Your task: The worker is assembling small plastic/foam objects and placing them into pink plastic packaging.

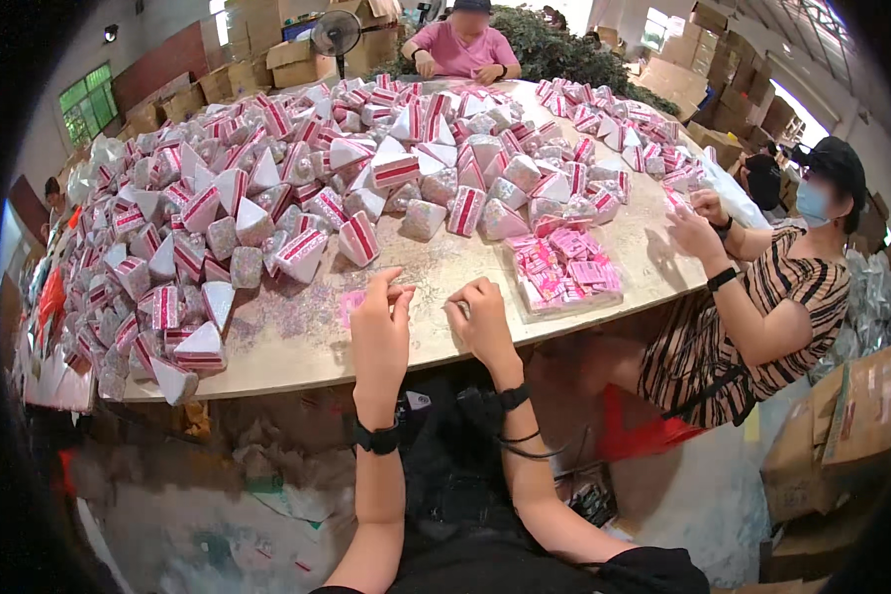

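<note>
My left hand (380,322) is raised over the table's near edge, fingers loosely bent and apart, with nothing visible in it. Beside it on the tabletop lies a small pink card (350,305), partly hidden by that hand. My right hand (482,315) hovers a little to the right, its fingers curled but parted from the thumb; no held thing shows. Beyond both hands spreads a large heap of white wedge-shaped pieces with pink-and-red striped sides, like toy cake slices (358,239). A clear plastic bag of small pink packets (564,269) rests to the right of my right hand.
The pale table (653,247) has glitter scattered on it. At the right a masked person (752,287) in a striped top handles a piece; across the table sits a person in pink (465,49). Cardboard boxes (841,436) stand at the lower right, and a fan (337,35) behind.
</note>
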The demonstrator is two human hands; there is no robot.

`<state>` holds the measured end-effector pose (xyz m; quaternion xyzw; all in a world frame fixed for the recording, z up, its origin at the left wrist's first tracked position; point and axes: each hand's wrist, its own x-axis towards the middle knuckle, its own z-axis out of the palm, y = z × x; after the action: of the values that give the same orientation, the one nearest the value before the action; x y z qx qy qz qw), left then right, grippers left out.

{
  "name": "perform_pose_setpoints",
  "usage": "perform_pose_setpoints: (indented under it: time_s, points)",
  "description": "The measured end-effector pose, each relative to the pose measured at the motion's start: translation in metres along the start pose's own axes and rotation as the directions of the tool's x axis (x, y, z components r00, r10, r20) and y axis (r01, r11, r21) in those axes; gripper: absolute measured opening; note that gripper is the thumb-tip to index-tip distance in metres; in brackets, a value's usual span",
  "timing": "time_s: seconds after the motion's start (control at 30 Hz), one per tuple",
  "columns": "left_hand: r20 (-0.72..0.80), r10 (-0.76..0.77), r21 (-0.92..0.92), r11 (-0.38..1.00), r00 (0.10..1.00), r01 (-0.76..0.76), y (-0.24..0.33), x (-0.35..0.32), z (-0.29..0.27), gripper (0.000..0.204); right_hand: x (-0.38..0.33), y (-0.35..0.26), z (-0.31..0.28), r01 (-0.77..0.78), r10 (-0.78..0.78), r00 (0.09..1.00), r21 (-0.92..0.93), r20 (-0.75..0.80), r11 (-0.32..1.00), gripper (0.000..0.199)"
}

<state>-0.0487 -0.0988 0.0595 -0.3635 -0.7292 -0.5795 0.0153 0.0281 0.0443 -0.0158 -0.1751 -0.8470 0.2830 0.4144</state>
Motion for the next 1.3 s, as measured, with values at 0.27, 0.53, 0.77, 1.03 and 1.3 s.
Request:
perform_pose_setpoints:
  time_s: [0.27, 0.53, 0.77, 1.03, 1.3]
  points:
    - [-0.043, 0.012, -0.032, 0.999, 0.999, -0.013, -0.002, 0.012, 0.014, 0.025, 0.007, 0.002, -0.001, -0.018, 0.029, 0.997, -0.163, 0.067, 0.986, 0.012]
    - [-0.058, 0.017, 0.009, 1.000, 0.998, -0.016, -0.001, 0.013, 0.008, 0.024, 0.001, -0.003, 0.002, -0.035, 0.039, 0.998, -0.094, 0.047, 0.995, 0.009]
    - [-0.019, -0.013, 0.039, 0.999, 1.000, 0.014, 0.023, 0.012, 0.012, 0.022, 0.005, -0.008, 0.005, -0.078, 0.099, 0.993, -0.261, 0.070, 0.962, 0.015]
    - [0.028, -0.050, 0.021, 0.999, 0.998, 0.049, 0.020, 0.009, 0.011, 0.021, 0.004, -0.018, -0.048, -0.134, 0.175, 0.945, -0.161, 0.276, 0.978, 0.044]
    - [-0.031, -0.066, -0.013, 0.998, 0.997, 0.065, 0.014, 0.013, 0.010, 0.018, 0.009, -0.010, -0.040, -0.307, 0.318, 0.922, -0.085, 0.222, 0.948, 0.013]
